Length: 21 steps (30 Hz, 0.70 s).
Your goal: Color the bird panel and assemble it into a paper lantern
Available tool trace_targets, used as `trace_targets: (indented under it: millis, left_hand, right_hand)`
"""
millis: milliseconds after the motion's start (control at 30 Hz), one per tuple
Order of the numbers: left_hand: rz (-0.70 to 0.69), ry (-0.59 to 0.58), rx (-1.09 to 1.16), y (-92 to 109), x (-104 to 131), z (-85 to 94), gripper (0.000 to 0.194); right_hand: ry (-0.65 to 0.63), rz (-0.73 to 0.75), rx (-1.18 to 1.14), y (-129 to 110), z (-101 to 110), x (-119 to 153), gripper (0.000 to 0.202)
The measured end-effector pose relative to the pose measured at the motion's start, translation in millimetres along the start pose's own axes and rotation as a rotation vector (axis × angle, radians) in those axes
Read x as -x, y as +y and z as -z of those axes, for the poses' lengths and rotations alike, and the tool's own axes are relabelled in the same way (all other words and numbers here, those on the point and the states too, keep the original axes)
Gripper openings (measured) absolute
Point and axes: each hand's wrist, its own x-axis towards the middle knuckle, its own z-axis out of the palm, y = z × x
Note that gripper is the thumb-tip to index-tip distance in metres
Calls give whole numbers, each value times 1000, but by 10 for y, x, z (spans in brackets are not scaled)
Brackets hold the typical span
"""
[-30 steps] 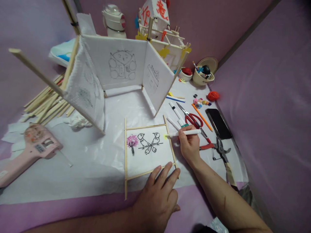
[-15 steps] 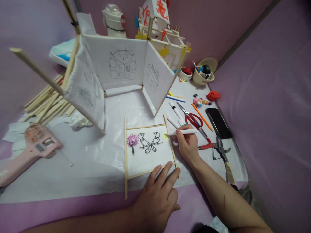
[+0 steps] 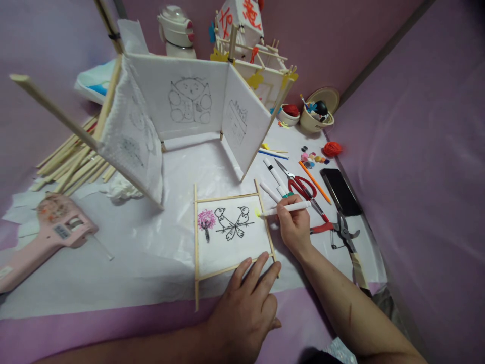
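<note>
A white sheet [image 3: 223, 253] framed with thin wooden sticks lies flat before me. It bears two black-outlined birds on a branch, a pink flower head on a dark stem, and a yellow patch near its right stick. My right hand [image 3: 294, 225] grips a white marker [image 3: 290, 208], whose tip touches the yellow patch. Across the frame's lower right corner rest the fingers of my left hand [image 3: 253, 298], spread and holding nothing. Other white markers [image 3: 270, 191] lie just beyond my right hand.
A stick-and-cloth panel structure [image 3: 189, 96] stands behind the sheet. On the left are a pink glue gun [image 3: 62, 237] and wooden sticks [image 3: 71, 156]. To the right lie red-handled scissors [image 3: 303, 187], pliers [image 3: 343, 230], a phone [image 3: 341, 192] and red yarn [image 3: 332, 148].
The marker's tip has shifted slightly down on the yellow patch, which looks a little bigger. My right hand moved slightly with it; my left hand stays put.
</note>
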Motion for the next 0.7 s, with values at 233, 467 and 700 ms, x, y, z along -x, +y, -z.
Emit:
trace_targets:
  millis: [233, 467, 700]
  left_hand:
    - [-2, 5, 13, 2, -1, 0, 31]
    - [-4, 8, 4, -2, 5, -9, 30]
    - [0, 7, 12, 6, 4, -1, 31]
  right_hand:
    - [3, -23, -15, -28, -21, -12, 15]
    - [1, -14, 24, -34, 0, -7, 15]
    - [15, -12, 3, -50, 0, -5, 15]
